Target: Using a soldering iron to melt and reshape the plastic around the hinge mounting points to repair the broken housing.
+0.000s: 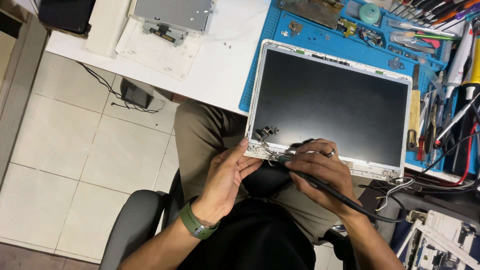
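My right hand [320, 170] is curled shut around a slim black corded tool [320, 186], pen-style grip, probably a soldering iron or powered driver, can't tell which. Its tip points up-left at the lower-left corner of the laptop screen panel [332, 107]; the cord [380, 216] trails off to the lower right. There's a ring on one finger.

My left hand [227, 172] is half open, fingers extended and resting against the panel's lower-left edge, just beside the tool tip. It grips nothing that I can see; I judge it is bracing the frame so the corner stays steady.

The panel lies face up, dark glass in a white bezel, with its near edge overhanging the tabletop [220, 55] above my lap. I'd guess that overhang puts the corner within reach of both hands. The metal hinge bracket [266, 133] sits at that same corner, touching the frame, just above my fingertips. Thin wires near it are too small to read.

Under the panel is a blue work mat [320, 37]. Screwdrivers and tweezers [425, 35] lie along its far right, well apart from my hands. A grey metal drive [172, 12] sits at the upper left. Green watch [197, 225] on the left wrist.
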